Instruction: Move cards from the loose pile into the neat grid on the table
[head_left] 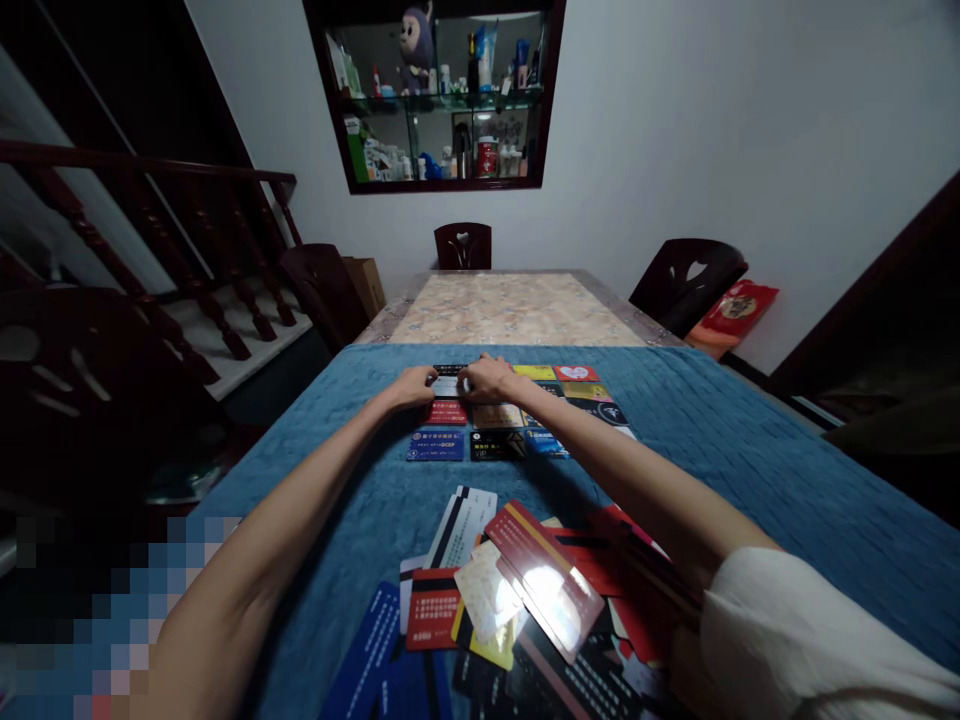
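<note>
At the far side of the blue cloth, my left hand [412,388] has its fingers closed at the left edge of a pale card [448,386]. My right hand [487,380] pinches the same card at its right edge. Around them lie cards in rows: a red card [447,413] just below, a blue card [436,446] and a black VIP card [497,445] in the nearest row. A red card with a white heart [575,373] sits at the far right corner. My right forearm covers part of the rows.
Close to me, a loose heap of cards [435,605] overlaps on the blue cloth [300,440]. Beyond it the patterned table top [517,305] continues. Dark chairs [686,280] stand around, a stair railing [150,165] is on the left, and a glass shelf [450,100] is set in the wall.
</note>
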